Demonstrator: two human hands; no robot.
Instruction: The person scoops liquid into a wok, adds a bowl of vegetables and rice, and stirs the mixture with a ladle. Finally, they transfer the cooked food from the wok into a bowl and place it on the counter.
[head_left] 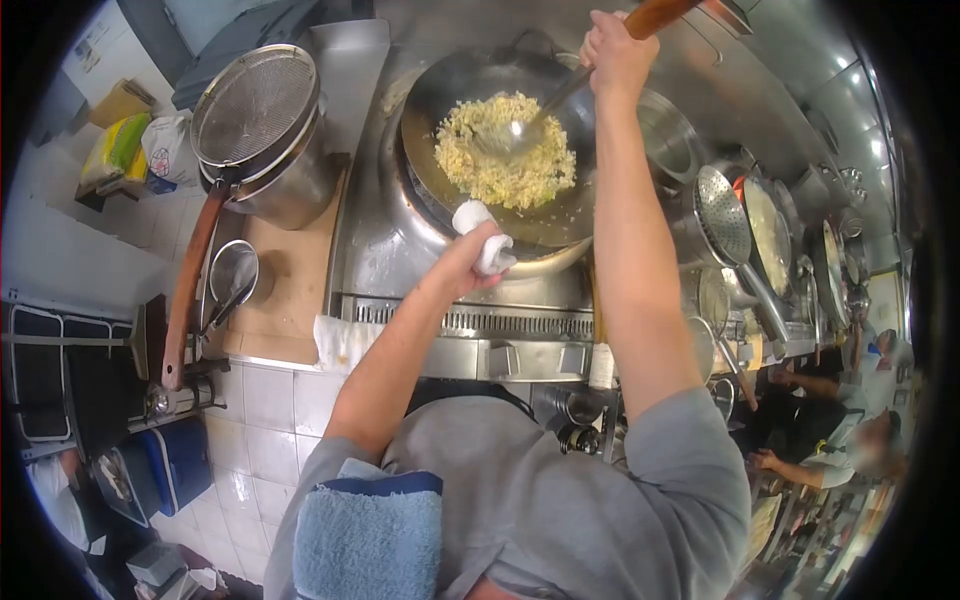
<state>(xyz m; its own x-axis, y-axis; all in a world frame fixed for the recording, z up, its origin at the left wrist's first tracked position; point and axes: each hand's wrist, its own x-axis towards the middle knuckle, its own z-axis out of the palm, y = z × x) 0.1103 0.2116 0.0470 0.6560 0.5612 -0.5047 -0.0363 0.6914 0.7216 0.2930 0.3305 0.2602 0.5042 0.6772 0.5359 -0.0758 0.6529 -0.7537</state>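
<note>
A large dark wok [425, 115] sits on the stove, with yellowish fried rice [525, 180] heaped in its middle. My left hand [470, 262] is closed around a folded white cloth [473, 215] at the wok's near rim; the cloth hides what lies under it. High on the right, my right hand [615, 60] wraps round the wooden handle of a long ladle [565, 95]. The ladle's metal bowl rests in the rice and looks slightly blurred.
A round mesh strainer [255, 105] with a long wooden handle lies over a steel pot [300, 195] on the left. Below it stands a small metal pot [235, 272]. At right are a perforated skimmer [722, 210] and several pans. Other people [850, 450] stand at far right.
</note>
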